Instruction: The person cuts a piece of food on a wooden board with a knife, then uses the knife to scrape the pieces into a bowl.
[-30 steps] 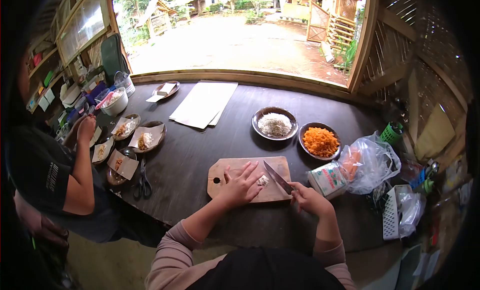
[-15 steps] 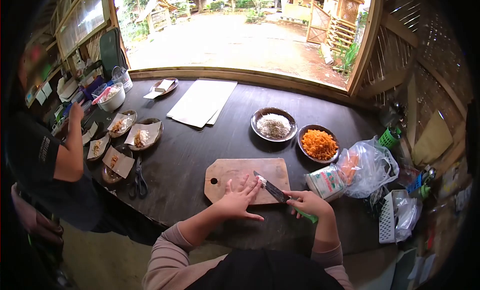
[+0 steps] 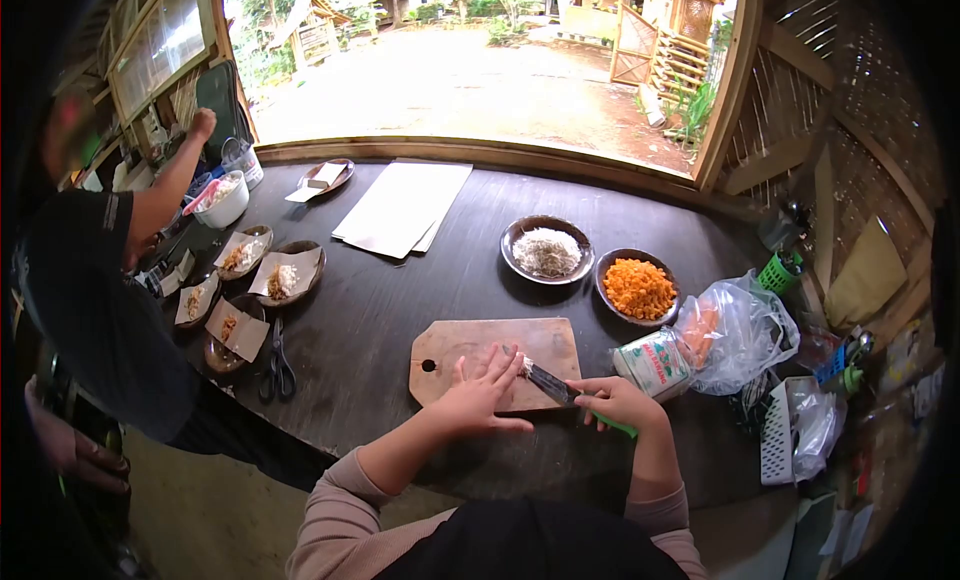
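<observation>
My left hand (image 3: 482, 392) lies with fingers spread over the wooden cutting board (image 3: 455, 350), its fingertips beside a small pile of pale chopped food (image 3: 524, 364). The green handle of a knife (image 3: 548, 381) is in my right hand (image 3: 618, 404), at the board's right side. The dark blade points up and left, its tip close to my left fingertips and the pale food. Behind the board stand a bowl of shredded white food (image 3: 546, 252) and a bowl of chopped orange food (image 3: 639, 288).
A co-worker (image 3: 110, 270) stands at the left by several lined plates of food. Scissors (image 3: 277, 365) lie near them. White sheets (image 3: 400, 205) rest at the back. A labelled packet (image 3: 652, 364), a plastic bag (image 3: 745, 340) and a white basket (image 3: 776, 435) are at the right.
The knife blade has tilted and lowered slightly towards my left fingertips. My hands have barely shifted. The co-worker at the left has raised an arm and leaned further over the table.
</observation>
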The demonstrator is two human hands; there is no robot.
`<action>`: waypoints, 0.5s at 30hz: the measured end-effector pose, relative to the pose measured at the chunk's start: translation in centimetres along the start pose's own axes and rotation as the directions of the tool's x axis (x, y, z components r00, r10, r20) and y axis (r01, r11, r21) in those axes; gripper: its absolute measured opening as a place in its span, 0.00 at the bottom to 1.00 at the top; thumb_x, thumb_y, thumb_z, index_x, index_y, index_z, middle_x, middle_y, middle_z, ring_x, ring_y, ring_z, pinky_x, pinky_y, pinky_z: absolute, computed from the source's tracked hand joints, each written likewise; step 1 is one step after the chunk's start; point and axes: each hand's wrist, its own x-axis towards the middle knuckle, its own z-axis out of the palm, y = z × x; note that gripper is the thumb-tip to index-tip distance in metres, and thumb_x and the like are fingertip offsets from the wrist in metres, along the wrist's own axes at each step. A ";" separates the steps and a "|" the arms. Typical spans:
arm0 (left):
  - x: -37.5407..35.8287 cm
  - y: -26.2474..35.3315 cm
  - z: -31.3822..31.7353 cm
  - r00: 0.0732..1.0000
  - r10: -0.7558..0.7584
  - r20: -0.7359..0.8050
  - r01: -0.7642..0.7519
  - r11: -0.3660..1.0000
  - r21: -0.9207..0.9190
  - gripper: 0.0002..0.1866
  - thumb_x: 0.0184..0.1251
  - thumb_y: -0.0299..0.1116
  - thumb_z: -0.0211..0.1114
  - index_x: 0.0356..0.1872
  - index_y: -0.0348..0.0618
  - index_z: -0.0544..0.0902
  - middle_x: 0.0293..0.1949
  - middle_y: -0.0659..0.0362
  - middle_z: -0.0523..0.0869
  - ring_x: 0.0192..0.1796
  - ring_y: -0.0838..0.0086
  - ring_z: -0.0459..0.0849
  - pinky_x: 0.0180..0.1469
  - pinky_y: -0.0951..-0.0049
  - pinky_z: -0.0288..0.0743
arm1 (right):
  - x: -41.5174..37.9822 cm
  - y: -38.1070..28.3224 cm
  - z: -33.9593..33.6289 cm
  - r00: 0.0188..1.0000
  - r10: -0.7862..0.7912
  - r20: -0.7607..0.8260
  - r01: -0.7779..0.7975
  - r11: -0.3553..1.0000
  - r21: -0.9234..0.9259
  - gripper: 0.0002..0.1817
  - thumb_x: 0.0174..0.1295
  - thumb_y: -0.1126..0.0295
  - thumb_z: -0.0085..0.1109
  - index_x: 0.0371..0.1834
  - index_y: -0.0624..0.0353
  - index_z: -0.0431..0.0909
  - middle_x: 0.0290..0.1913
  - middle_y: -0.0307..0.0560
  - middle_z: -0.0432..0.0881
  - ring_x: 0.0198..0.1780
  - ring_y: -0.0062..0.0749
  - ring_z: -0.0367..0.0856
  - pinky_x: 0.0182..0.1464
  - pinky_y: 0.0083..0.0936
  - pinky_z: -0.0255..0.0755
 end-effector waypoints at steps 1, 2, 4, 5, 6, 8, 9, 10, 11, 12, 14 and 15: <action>0.3 -0.3 -0.1 0.996 -0.009 -0.083 0.002 0.996 -0.091 0.61 0.57 0.76 0.56 0.80 0.43 0.44 0.81 0.50 0.42 0.82 0.50 0.36 0.72 0.29 0.34 | 0.0 0.1 -0.1 1.000 -0.001 -0.001 0.001 1.000 0.001 0.22 0.70 0.64 0.59 0.67 0.48 0.76 0.29 0.44 0.85 0.24 0.20 0.79 0.28 0.20 0.76; 0.6 -0.6 -0.1 0.986 -0.027 -0.165 -0.004 0.983 -0.181 0.56 0.63 0.71 0.56 0.80 0.42 0.47 0.81 0.48 0.42 0.82 0.50 0.38 0.73 0.32 0.37 | 0.0 0.1 -0.3 1.000 -0.002 0.007 0.002 1.000 0.006 0.22 0.70 0.64 0.59 0.67 0.49 0.77 0.29 0.44 0.85 0.24 0.20 0.79 0.28 0.20 0.76; 1.0 -1.4 -0.4 0.963 -0.047 -0.267 -0.019 0.971 -0.238 0.50 0.68 0.67 0.54 0.79 0.41 0.50 0.81 0.46 0.44 0.82 0.50 0.41 0.75 0.37 0.40 | -0.2 -0.2 -0.4 1.000 -0.007 0.017 0.007 1.000 0.009 0.21 0.70 0.64 0.59 0.67 0.50 0.77 0.29 0.44 0.85 0.23 0.19 0.78 0.27 0.20 0.76; 1.2 -1.8 -0.4 0.928 -0.073 -0.365 -0.040 0.956 -0.292 0.45 0.73 0.63 0.51 0.78 0.39 0.53 0.80 0.44 0.45 0.81 0.50 0.45 0.76 0.43 0.43 | -0.4 -0.7 -0.4 0.999 -0.014 0.028 0.014 1.000 0.016 0.21 0.70 0.65 0.59 0.66 0.51 0.77 0.31 0.44 0.85 0.25 0.19 0.79 0.27 0.20 0.76; 1.5 -2.2 -0.1 0.883 -0.076 -0.463 -0.105 0.930 -0.353 0.40 0.77 0.58 0.48 0.76 0.36 0.57 0.79 0.41 0.48 0.81 0.51 0.49 0.77 0.52 0.47 | -0.6 -1.0 -0.4 0.999 -0.021 0.040 0.021 1.000 0.021 0.21 0.70 0.65 0.59 0.66 0.52 0.77 0.33 0.43 0.85 0.26 0.19 0.79 0.27 0.19 0.76; 2.1 -3.1 0.2 0.867 -0.151 -0.474 -0.166 0.811 -0.561 0.40 0.77 0.58 0.47 0.76 0.35 0.57 0.79 0.41 0.50 0.81 0.53 0.49 0.77 0.53 0.48 | -1.0 -1.3 -0.4 0.998 -0.042 0.039 0.040 0.998 0.043 0.21 0.70 0.65 0.59 0.66 0.53 0.77 0.35 0.42 0.85 0.28 0.18 0.79 0.27 0.19 0.76; 2.3 -3.4 0.3 0.857 -0.222 -0.465 -0.232 0.640 -0.733 0.40 0.78 0.58 0.46 0.76 0.34 0.57 0.79 0.42 0.51 0.81 0.55 0.50 0.77 0.54 0.48 | -1.1 -1.4 -0.3 0.998 -0.057 0.034 0.055 0.996 0.066 0.20 0.70 0.66 0.60 0.65 0.55 0.78 0.36 0.42 0.85 0.29 0.18 0.80 0.27 0.19 0.77; 2.6 -3.5 0.6 0.878 -0.290 -0.380 -0.232 0.437 -0.869 0.38 0.80 0.58 0.41 0.77 0.36 0.54 0.79 0.47 0.55 0.81 0.61 0.52 0.77 0.61 0.52 | -1.2 -1.4 -0.4 0.997 -0.062 0.035 0.059 0.996 0.065 0.20 0.70 0.66 0.60 0.65 0.55 0.78 0.36 0.42 0.85 0.29 0.18 0.80 0.27 0.19 0.77; 3.1 -3.4 0.9 0.877 -0.290 -0.383 -0.233 0.440 -0.867 0.38 0.80 0.58 0.41 0.77 0.36 0.54 0.79 0.47 0.55 0.81 0.61 0.52 0.77 0.61 0.52 | -1.3 -1.4 -0.4 0.997 -0.068 0.024 0.066 0.994 0.088 0.20 0.70 0.66 0.60 0.65 0.55 0.78 0.38 0.41 0.85 0.30 0.18 0.80 0.26 0.19 0.77; 3.6 -3.0 0.9 0.871 -0.398 -0.286 -0.261 0.118 -0.958 0.39 0.79 0.59 0.39 0.77 0.36 0.53 0.77 0.47 0.57 0.80 0.62 0.54 0.76 0.61 0.53 | -1.3 -1.3 -0.4 0.997 -0.074 0.013 0.072 0.991 0.112 0.20 0.70 0.66 0.60 0.64 0.56 0.78 0.39 0.40 0.85 0.32 0.18 0.80 0.26 0.19 0.77; 4.4 -2.5 0.9 0.869 -0.466 -0.167 -0.293 -0.212 -0.932 0.40 0.79 0.61 0.38 0.77 0.36 0.53 0.76 0.46 0.60 0.79 0.62 0.56 0.76 0.62 0.54 | -1.0 -1.3 -0.3 0.994 -0.109 -0.005 0.109 0.988 0.110 0.21 0.70 0.66 0.60 0.65 0.57 0.78 0.36 0.41 0.84 0.29 0.19 0.80 0.26 0.19 0.77; 4.5 -2.3 0.8 0.893 -0.441 -0.086 -0.263 -0.359 -0.895 0.41 0.78 0.63 0.37 0.75 0.36 0.55 0.74 0.45 0.63 0.77 0.61 0.59 0.75 0.62 0.55 | -0.9 -1.3 -0.3 0.990 -0.136 -0.023 0.138 0.984 0.111 0.21 0.70 0.67 0.61 0.65 0.58 0.77 0.33 0.41 0.84 0.27 0.19 0.80 0.25 0.19 0.76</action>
